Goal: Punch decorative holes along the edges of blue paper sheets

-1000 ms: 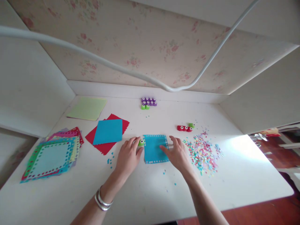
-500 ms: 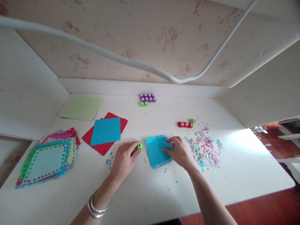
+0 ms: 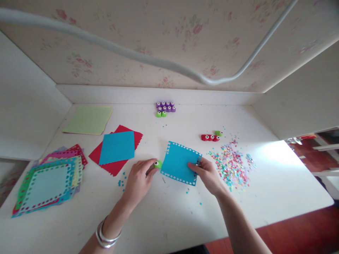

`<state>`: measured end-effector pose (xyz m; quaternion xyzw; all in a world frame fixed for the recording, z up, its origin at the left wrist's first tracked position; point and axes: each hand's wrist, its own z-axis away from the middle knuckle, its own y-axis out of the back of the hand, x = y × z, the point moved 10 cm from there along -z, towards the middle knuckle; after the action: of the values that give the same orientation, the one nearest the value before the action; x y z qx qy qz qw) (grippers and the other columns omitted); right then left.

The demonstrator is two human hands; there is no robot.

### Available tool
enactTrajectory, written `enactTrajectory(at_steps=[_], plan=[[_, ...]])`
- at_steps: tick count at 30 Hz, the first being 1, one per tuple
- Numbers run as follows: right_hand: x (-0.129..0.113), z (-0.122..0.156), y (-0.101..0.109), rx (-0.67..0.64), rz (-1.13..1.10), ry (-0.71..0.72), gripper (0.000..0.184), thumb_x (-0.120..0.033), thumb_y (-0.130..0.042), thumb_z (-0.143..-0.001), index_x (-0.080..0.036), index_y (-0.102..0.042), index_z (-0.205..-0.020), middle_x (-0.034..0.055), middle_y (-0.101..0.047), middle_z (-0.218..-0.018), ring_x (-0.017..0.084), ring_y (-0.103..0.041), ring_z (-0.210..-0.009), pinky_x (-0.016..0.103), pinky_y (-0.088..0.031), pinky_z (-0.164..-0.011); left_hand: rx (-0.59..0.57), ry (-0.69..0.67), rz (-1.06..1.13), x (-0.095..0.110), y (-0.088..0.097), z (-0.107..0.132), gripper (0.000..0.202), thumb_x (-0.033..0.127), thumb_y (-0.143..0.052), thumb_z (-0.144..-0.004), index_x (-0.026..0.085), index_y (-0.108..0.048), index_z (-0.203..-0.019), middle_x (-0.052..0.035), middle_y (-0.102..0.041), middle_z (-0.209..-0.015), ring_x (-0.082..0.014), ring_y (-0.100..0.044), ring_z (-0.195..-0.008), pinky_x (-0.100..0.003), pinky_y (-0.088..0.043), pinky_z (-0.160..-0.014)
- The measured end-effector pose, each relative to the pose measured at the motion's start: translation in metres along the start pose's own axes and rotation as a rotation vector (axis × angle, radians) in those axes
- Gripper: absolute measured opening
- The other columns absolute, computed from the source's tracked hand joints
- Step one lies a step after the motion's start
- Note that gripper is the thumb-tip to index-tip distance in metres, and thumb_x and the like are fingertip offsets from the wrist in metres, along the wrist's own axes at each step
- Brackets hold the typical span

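A green craft punch (image 3: 158,164) is pinched between the thumb and fingers of my left hand (image 3: 140,178), just left of a blue paper square (image 3: 178,164). My right hand (image 3: 208,173) grips that square at its right edge, thumb on top and fingers underneath. Small punched shapes run along the square's top, right and bottom edges; the left edge looks plain. Tiny blue paper cutouts (image 3: 121,183) lie beside my left wrist.
Left are a blue sheet (image 3: 118,148) on red sheets (image 3: 96,157), pale green paper (image 3: 88,120) and a pile of punched sheets (image 3: 47,185). Purple and green punches (image 3: 165,108) stand at the back. Red punches (image 3: 210,138) and confetti (image 3: 233,165) lie right. A white cable hangs above.
The blue square has turned in my right hand, and its plain edge now faces the green punch. My right hand has shifted to the square's right edge. My left hand still holds the punch.
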<state>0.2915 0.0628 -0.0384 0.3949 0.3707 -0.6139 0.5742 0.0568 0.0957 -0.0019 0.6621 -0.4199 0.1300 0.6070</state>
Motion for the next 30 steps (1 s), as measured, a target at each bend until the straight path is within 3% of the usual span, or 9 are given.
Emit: enactTrajectory(at_steps=[6, 13, 20, 30], plan=[[-0.005, -0.003, 0.008, -0.009, -0.063, -0.032, 0.028, -0.041, -0.075, -0.075, -0.019, -0.068, -0.090, 0.0047, -0.073, -0.084, 0.021, -0.066, -0.070, 0.034, -0.054, -0.066, 0.003, -0.013, -0.007, 0.001, 0.000, -0.001, 0.027, 0.029, -0.057, -0.094, 0.023, -0.061, -0.120, -0.0064, -0.071, -0.107, -0.0226, -0.065, -0.099, -0.037, -0.054, -0.084], [0.002, -0.003, -0.005, -0.085, 0.062, -0.113, 0.033, -0.045, -0.072, -0.074, -0.018, -0.067, -0.092, 0.0056, -0.072, -0.084, 0.024, -0.067, -0.076, 0.034, -0.054, -0.065, 0.013, -0.043, -0.027, 0.007, 0.003, -0.002, 0.026, 0.032, -0.055, -0.095, 0.024, -0.063, -0.118, -0.0066, -0.072, -0.102, -0.0230, -0.066, -0.094, -0.039, -0.054, -0.081], [0.006, -0.003, -0.010, -0.127, 0.043, -0.114, 0.026, -0.039, -0.071, -0.076, -0.017, -0.067, -0.091, 0.0035, -0.070, -0.080, 0.021, -0.066, -0.070, 0.032, -0.052, -0.063, -0.011, -0.036, -0.037, 0.005, -0.001, -0.001, 0.026, 0.029, -0.056, -0.094, 0.023, -0.063, -0.119, -0.0068, -0.072, -0.104, -0.0238, -0.065, -0.095, -0.041, -0.053, -0.083], [0.007, -0.002, -0.006, -0.083, 0.039, -0.117, 0.027, -0.039, -0.072, -0.075, -0.017, -0.068, -0.091, 0.0034, -0.070, -0.078, 0.021, -0.066, -0.069, 0.032, -0.052, -0.063, 0.000, -0.046, -0.038, 0.007, 0.002, -0.002, 0.026, 0.030, -0.056, -0.094, 0.024, -0.064, -0.118, -0.0067, -0.072, -0.102, -0.0238, -0.066, -0.093, -0.040, -0.055, -0.082]])
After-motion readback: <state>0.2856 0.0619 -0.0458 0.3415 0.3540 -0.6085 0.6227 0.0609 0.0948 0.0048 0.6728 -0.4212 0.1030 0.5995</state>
